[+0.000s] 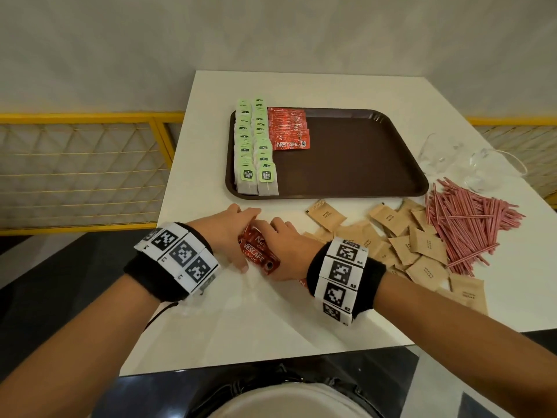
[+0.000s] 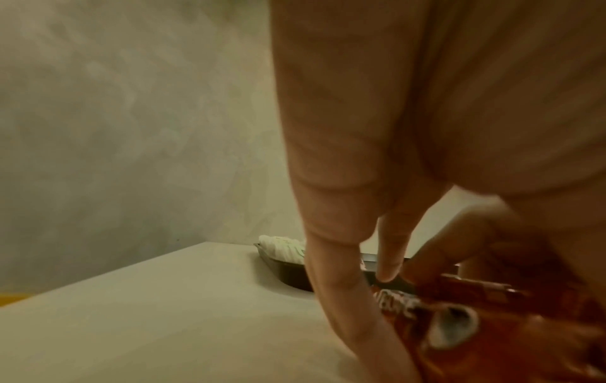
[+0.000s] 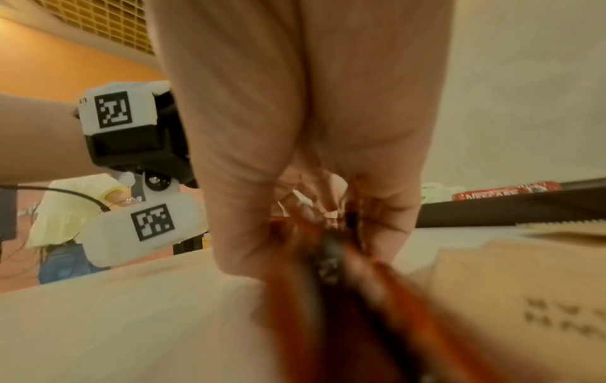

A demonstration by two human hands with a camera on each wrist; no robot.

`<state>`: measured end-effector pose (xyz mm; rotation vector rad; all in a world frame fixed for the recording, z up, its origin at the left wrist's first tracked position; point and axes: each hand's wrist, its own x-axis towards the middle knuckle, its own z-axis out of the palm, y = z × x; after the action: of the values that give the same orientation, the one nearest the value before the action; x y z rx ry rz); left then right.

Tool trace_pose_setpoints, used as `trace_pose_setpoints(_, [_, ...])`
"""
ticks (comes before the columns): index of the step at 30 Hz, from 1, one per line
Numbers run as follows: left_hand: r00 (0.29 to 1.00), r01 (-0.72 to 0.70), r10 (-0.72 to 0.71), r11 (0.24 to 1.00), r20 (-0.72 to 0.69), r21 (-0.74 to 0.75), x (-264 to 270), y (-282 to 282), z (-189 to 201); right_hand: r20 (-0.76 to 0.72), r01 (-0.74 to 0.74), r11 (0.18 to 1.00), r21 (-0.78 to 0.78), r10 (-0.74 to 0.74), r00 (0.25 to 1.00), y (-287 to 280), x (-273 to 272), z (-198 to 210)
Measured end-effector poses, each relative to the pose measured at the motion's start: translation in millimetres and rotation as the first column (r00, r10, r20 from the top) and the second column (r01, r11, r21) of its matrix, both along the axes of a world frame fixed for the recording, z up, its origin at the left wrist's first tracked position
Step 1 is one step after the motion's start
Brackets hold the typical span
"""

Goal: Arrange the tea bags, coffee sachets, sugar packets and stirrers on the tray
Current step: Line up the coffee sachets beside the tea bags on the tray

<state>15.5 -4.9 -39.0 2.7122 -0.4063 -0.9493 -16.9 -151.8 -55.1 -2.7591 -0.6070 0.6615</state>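
Step in hand: gathering the second batch of coffee sachets; judged roughly a third of the way through the task.
Left hand (image 1: 229,229): fingers curled around the left side of a bundle of red Nescafé sachets (image 1: 257,251) on the white counter (image 1: 241,321), just in front of the tray.
Right hand (image 1: 287,245): fingers wrapped over the right side of the same bundle, squaring it against the left hand.
Tray (image 1: 361,164): brown, at counter centre. Two rows of tea bags (image 1: 254,146) fill its left edge; one row of placed coffee sachets (image 1: 288,128) lies just beside them, covering the far half only.
Sugar packets (image 1: 407,245): brown paper, scattered loose on the counter right of the hands; none on the tray.
Stirrers (image 1: 470,218): pink, heaped at the right counter edge, near two clear glass cups (image 1: 470,167).
Next move: likely lift the bundle as one stack and fan it into the gap nearer than the placed sachets; calls for even pressure from both hands.
Risk: slick sachets may slip out of the stack during the lift.
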Motion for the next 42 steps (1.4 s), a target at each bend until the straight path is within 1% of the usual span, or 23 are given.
trace_pose_setpoints(1, [1.0,-0.002,0.002,1.0,-0.005,-0.008,1.6,1.5,2.1,-0.02,0.015,1.0,0.018,-0.015,1.0,-1.3,1.7,2.0])
trace_pose_setpoints(3, [0.999,-0.014,0.013,0.999,-0.035,-0.033,4.3,5.6,6.6,-0.11,0.053,0.997,0.058,-0.046,0.993,-7.8,7.1,9.9])
trace_pose_setpoints(5, [0.994,-0.024,0.019,0.999,-0.109,-0.048,6.1,10.6,12.2,-0.201,0.08,0.993,0.091,-0.061,0.978,-18.0,12.8,22.5])
trace_pose_setpoints(7, [0.977,-0.041,0.024,0.996,-0.212,-0.077,6.7,14.2,18.2,-0.225,0.083,0.994,0.072,-0.065,0.972,-26.4,13.7,34.1])
trace_pose_setpoints(10, [0.959,-0.074,0.037,0.99,-0.282,-0.12,6.8,18.6,22.8,-0.192,0.053,0.994,-0.093,-0.07,0.979,-25.7,2.5,37.0])
trace_pose_setpoints(12, [0.959,-0.064,0.031,0.992,-0.28,-0.11,3.6,19.4,22.0,-0.162,0.01,0.979,-0.203,-0.044,0.986,-19.5,-9.0,29.2])
trace_pose_setpoints(14, [0.968,-0.021,0.0,0.996,-0.252,-0.082,-1.9,16.8,18.1,-0.119,0.002,0.969,-0.248,-0.033,0.992,-13.9,-16.1,21.6])
trace_pose_setpoints(16, [0.977,0.0,-0.02,0.995,-0.214,-0.096,-7.0,10.4,12.6,-0.09,0.032,0.973,-0.227,-0.054,0.995,-9.1,-17.9,18.6])
trace_pose_setpoints(18, [0.979,-0.01,-0.024,0.986,-0.2,-0.167,-9.8,3.1,6.6,-0.091,0.072,0.982,-0.175,-0.089,0.992,-2.9,-17.4,18.7])
trace_pose_setpoints(22, [0.94,-0.157,0.022,0.915,-0.341,-0.372,-10.3,0.9,-1.1,-0.003,0.097,0.99,-0.107,-0.098,0.995,7.2,-12.9,12.7])
trace_pose_setpoints(26, [0.929,-0.291,0.136,0.843,-0.345,-0.453,-6.3,11.4,1.9,0.005,0.142,0.99,-0.026,-0.142,0.99,10.8,-9.7,5.1])
trace_pose_setpoints(28, [0.932,-0.317,0.179,0.828,-0.316,-0.463,-3.5,13.6,2.8,0.04,0.139,0.99,-0.015,-0.139,0.99,12.3,-8.2,3.1])
trace_pose_setpoints(30, [0.948,-0.291,0.189,0.845,-0.258,-0.449,-1.6,13.7,2.8,0.066,0.139,0.99,-0.016,-0.138,0.988,14.5,-6.9,1.6])
trace_pose_setpoints(33, [0.967,-0.253,0.219,0.865,-0.127,-0.433,1.7,13.5,3.4,0.097,0.148,0.988,-0.032,-0.144,0.985,17.1,-5.7,-0.5])
trace_pose_setpoints(35, [0.965,-0.245,0.262,0.863,-0.023,-0.443,4.3,15.5,4.3,0.079,0.152,0.988,-0.034,-0.149,0.986,17.4,-3.4,-0.5])
trace_pose_setpoints(38, [0.937,-0.255,0.34,0.827,0.083,-0.501,8.5,18.5,5.9,0.008,0.188,0.982,0.002,-0.188,0.982,12.3,5.5,3.8])
trace_pose_setpoints(40, [0.905,-0.259,0.397,0.8,0.152,-0.542,10.7,19.8,8.1,-0.011,0.198,0.979,0.041,-0.198,0.98,6.9,12.0,6.4])
trace_pose_setpoints(41, [0.879,-0.27,0.44,0.775,0.182,-0.572,11.9,20.7,9.4,-0.01,0.204,0.977,0.068,-0.204,0.979,4.3,14.5,7.9])
trace_pose_setpoints(42, [0.847,-0.296,0.498,0.732,0.185,-0.613,12.8,22.4,11.1,-0.006,0.214,0.972,0.1,-0.214,0.977,1.6,16.3,9.9])
